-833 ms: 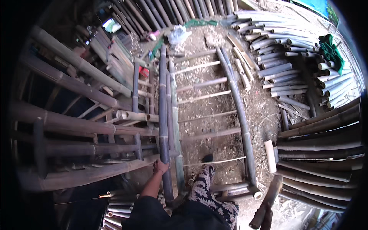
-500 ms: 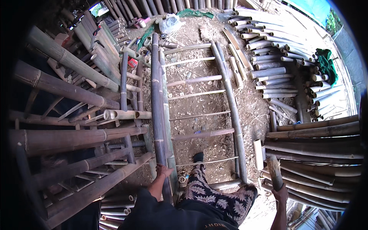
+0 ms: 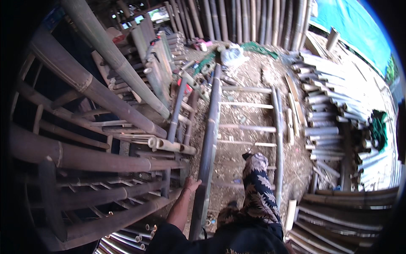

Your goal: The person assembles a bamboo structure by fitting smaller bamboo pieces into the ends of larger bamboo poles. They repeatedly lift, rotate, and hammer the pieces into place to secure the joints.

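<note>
My left hand (image 3: 192,184) is at the left edge of a thick dark bamboo pole (image 3: 208,139), its fingers curled against it. This pole is the left side of a bamboo frame with several thin rungs (image 3: 247,127). The frame's right rail (image 3: 279,144) runs roughly parallel to it. My leg in leaf-patterned trousers (image 3: 260,182) is between the two rails, over the lower rungs. My right hand is out of sight at the lower edge, and so is the cut bamboo piece it held.
Bamboo racks with thick beams (image 3: 101,154) crowd the left side. Cut bamboo lengths (image 3: 325,131) are stacked at the right, with longer poles (image 3: 338,228) below them. A clear plastic bag (image 3: 233,56) lies at the back, before upright poles (image 3: 241,21). Shavings cover the ground.
The view has shifted, so the frame appears farther right. My leg has come forward and up over the rungs. My right hand with the cut bamboo piece has left the view.
</note>
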`<state>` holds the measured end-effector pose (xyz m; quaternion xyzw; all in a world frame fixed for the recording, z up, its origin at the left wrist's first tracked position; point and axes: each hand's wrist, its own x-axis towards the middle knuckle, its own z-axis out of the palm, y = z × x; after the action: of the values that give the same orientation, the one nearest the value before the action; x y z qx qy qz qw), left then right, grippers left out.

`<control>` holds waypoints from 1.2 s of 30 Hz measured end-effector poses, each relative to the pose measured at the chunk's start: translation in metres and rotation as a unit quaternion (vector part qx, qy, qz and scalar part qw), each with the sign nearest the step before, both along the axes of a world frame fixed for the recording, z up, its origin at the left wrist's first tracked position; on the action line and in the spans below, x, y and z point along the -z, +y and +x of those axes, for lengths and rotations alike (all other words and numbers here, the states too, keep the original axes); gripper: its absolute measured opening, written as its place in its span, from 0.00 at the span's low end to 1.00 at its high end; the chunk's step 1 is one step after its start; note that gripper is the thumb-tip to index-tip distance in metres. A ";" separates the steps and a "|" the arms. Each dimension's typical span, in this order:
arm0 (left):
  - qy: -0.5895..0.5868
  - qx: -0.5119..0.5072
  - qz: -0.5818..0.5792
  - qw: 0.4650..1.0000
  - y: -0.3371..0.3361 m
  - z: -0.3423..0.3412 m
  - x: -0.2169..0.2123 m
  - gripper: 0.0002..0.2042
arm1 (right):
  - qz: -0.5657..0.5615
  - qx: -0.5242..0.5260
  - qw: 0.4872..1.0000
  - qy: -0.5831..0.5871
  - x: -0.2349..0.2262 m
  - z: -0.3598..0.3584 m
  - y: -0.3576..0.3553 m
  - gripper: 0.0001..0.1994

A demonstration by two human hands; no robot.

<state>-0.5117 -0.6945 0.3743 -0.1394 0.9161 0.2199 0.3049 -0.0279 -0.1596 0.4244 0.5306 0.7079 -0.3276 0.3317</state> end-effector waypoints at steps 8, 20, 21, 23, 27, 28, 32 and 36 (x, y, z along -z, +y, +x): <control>0.232 -0.138 -0.037 0.962 -0.029 -0.291 0.017 0.40 | 0.050 -0.061 0.997 0.011 -0.010 -0.367 0.039 0.22; 0.134 -0.157 -0.266 0.942 -0.057 -0.513 0.165 0.46 | 0.136 -0.077 0.985 -0.072 0.017 -0.579 0.166 0.24; 0.075 -0.163 -0.195 0.964 -0.065 -0.522 0.164 0.42 | 0.134 -0.076 0.985 -0.082 0.017 -0.589 0.169 0.24; 0.047 -0.165 -0.067 0.983 -0.070 -0.518 0.164 0.35 | 0.123 -0.071 0.985 -0.093 0.022 -0.602 0.170 0.25; 0.080 -0.132 -0.156 0.976 -0.040 -0.502 0.155 0.35 | 0.102 -0.056 0.988 -0.101 0.018 -0.615 0.171 0.25; 0.055 -0.149 -0.185 0.970 -0.026 -0.504 0.147 0.33 | 0.102 -0.048 0.988 -0.102 0.016 -0.615 0.169 0.26; 0.159 -0.196 -0.088 0.964 -0.017 -0.540 0.090 0.45 | 0.073 -0.002 0.992 -0.105 -0.003 -0.606 0.157 0.26; 0.196 -0.095 -0.196 0.956 0.033 -0.614 -0.014 0.44 | 0.048 0.056 0.992 -0.101 -0.028 -0.581 0.141 0.27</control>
<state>-1.1257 -0.6617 0.3887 -0.2368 0.9656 0.0871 0.0635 -0.6087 -0.0185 0.4523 0.6155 0.6544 -0.2559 0.3568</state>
